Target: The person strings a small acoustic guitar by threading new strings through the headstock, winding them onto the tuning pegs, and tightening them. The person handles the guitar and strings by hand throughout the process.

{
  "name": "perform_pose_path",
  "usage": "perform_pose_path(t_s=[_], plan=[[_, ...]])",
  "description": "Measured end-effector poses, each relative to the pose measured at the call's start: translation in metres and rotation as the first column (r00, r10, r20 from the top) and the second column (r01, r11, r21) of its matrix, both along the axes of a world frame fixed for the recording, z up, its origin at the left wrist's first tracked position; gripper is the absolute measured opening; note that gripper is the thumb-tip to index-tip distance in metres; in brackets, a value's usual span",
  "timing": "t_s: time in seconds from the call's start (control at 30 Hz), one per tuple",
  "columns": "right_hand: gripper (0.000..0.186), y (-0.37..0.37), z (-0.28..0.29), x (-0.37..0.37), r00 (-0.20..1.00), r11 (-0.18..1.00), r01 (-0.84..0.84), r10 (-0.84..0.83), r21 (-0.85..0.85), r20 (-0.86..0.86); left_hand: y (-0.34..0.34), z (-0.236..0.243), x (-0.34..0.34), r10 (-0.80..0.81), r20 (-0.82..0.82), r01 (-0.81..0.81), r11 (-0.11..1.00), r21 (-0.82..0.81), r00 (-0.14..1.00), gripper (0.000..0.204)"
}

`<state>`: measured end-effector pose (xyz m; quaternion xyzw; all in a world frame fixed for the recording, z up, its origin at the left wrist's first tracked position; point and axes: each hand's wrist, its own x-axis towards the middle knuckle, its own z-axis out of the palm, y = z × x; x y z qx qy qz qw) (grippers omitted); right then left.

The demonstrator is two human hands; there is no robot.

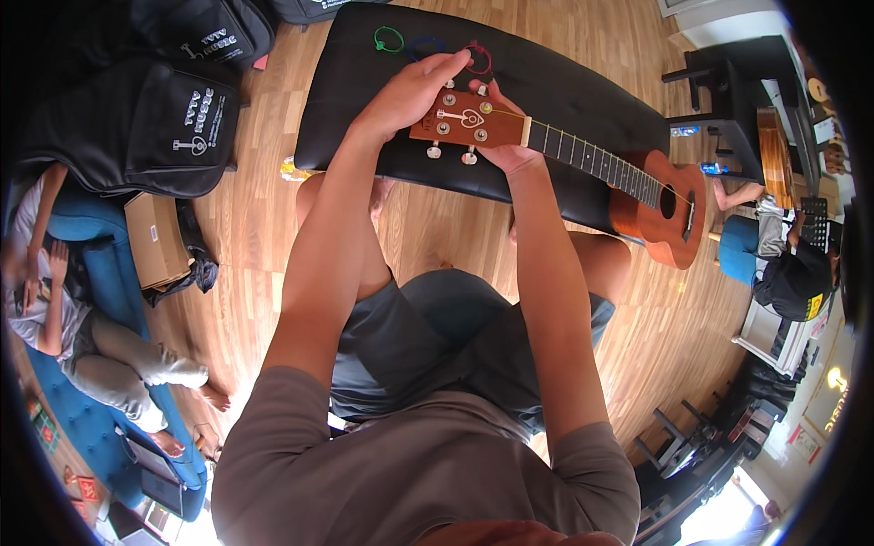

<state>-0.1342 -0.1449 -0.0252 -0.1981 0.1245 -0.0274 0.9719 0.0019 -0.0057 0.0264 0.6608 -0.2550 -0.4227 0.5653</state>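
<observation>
A brown ukulele [628, 182] lies slantwise over a padded black bench [355, 118], its headstock [469, 120] toward me and its body at the right. My left hand [410, 98] grips around the headstock's left end, its fingers along the far edge by a tuning peg. From beneath, my right hand [512, 156] holds the headstock where it meets the neck, and its fingertips show past the far edge. Just beyond my left fingertips lies a red string coil [479, 60]. A blue coil [426, 47] and a green coil [389, 39] rest farther left on the bench.
Black instrument bags [137, 118] and a cardboard box [157, 238] stand at the left. Another person [100, 346] sits there on a blue sofa [64, 387]. At the right are a second person [799, 273], a blue stool [739, 247] and a guitar [774, 156].
</observation>
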Motion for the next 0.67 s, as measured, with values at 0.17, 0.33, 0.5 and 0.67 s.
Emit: perform_pose_path(t_s=[0.17,0.33,0.5,0.67], plan=[[0.024,-0.003,-0.011,0.003,0.999,0.998,-0.040,0.039,0.055,0.019,0.002,0.002,-0.001,-0.016,0.006,0.016,1.000,-0.010,1.000,0.061],[0.018,-0.017,-0.031,0.008,0.988,0.993,0.014,-0.032,-0.118,-0.152,0.000,-0.001,-0.002,-0.018,0.023,0.017,1.000,0.025,1.000,0.062],[0.020,-0.008,0.002,0.023,0.998,0.946,-0.036,0.016,-0.322,-0.064,0.004,0.007,-0.005,-0.031,-0.018,0.032,0.999,0.015,0.999,0.067],[0.036,-0.012,0.022,0.018,0.989,0.898,-0.124,0.078,-0.422,-0.125,0.004,0.006,-0.005,-0.066,-0.002,0.066,0.998,0.023,0.998,0.071]])
